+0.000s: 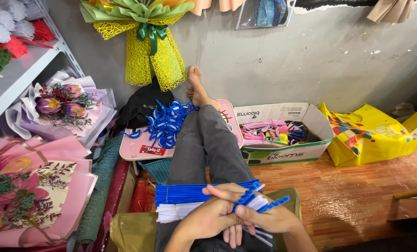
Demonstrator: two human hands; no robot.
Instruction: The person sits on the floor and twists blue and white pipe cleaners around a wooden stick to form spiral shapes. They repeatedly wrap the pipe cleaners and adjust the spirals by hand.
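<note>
A bundle of blue pipe cleaners (189, 192) lies across the person's lap on top of a bundle of white pipe cleaners (175, 212), both with their long axis running left to right, so the free ends point away to the left of the hands. The left hand (213, 217) is closed over the right end of the bundles, pressing them down. The right hand (269, 218) sits just beside it, fingers pinched on a short twisted blue piece (264, 205) that sticks out to the right. The right hand is nearer that piece; the left is nearer the bundles. Farther off, beyond the outstretched leg (203, 144), curled blue pieces (166, 123) are heaped on a small pink table (133, 149).
</note>
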